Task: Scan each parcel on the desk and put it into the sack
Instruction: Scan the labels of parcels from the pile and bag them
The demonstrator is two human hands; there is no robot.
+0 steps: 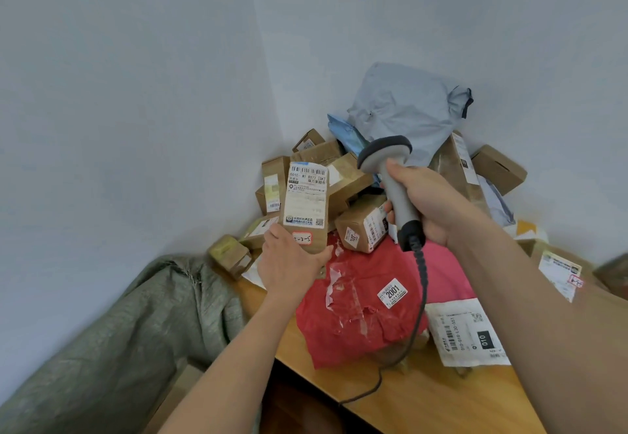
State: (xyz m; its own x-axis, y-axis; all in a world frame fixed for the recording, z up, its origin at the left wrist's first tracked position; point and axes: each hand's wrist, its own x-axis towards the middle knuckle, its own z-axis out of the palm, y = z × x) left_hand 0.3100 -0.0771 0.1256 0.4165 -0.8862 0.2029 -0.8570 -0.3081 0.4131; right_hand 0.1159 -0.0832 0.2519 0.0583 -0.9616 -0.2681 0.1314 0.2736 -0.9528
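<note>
My left hand (289,260) grips the lower end of a slim brown cardboard parcel (306,202) and holds it upright, its white shipping label facing me. My right hand (421,202) grips the handle of a grey barcode scanner (390,175). The scanner head sits just right of the parcel's top and points away from me. Its black cable hangs down over a red plastic mailer (360,307) on the wooden desk (441,396). A grey-green woven sack (112,341) slumps on the floor left of the desk.
Several small brown boxes (360,226) are heaped against the wall corner, with a pale blue-grey poly bag (404,107) on top. A white mailer marked 010 (469,335) and another labelled parcel (560,273) lie on the desk's right side.
</note>
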